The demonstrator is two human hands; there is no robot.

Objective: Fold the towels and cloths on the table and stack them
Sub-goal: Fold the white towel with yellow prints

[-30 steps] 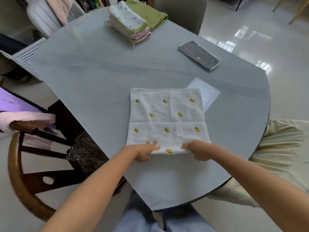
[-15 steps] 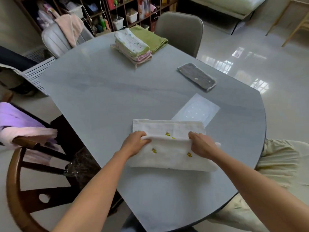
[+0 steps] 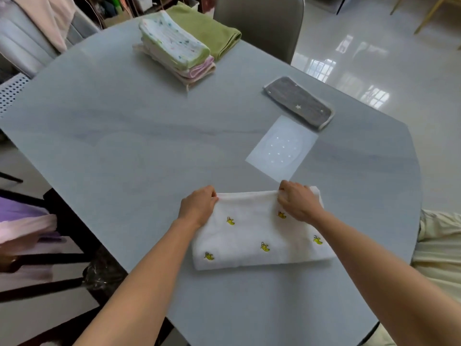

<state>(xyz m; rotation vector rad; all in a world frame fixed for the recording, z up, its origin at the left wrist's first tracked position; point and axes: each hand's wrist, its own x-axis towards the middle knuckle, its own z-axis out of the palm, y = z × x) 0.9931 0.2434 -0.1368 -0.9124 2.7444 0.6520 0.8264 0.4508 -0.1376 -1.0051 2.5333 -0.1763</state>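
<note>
I see the white banana-print towel lying folded over on the grey worktop, toward the six o'clock side of it, with its doubled far edge at twelve o'clock and the fold running along the near side. My left hand sits on the towel's far-left corner, at about ten o'clock of the cloth, its grip pinching that top edge between curled fingers and thumb. My right hand sits on the far edge toward the right corner, at about one o'clock of the cloth, its grip likewise curled and pinching the doubled layers. So the towel spreads out from both grips toward me, flat on the worktop, its body lying between and below the two hands. At one o'clock from the right hand lies a pale translucent sheet, and just beyond it a grey cloth, folded long. Far across, at eleven o'clock, a stack of folded cloths stands touching a folded green towel.
</note>
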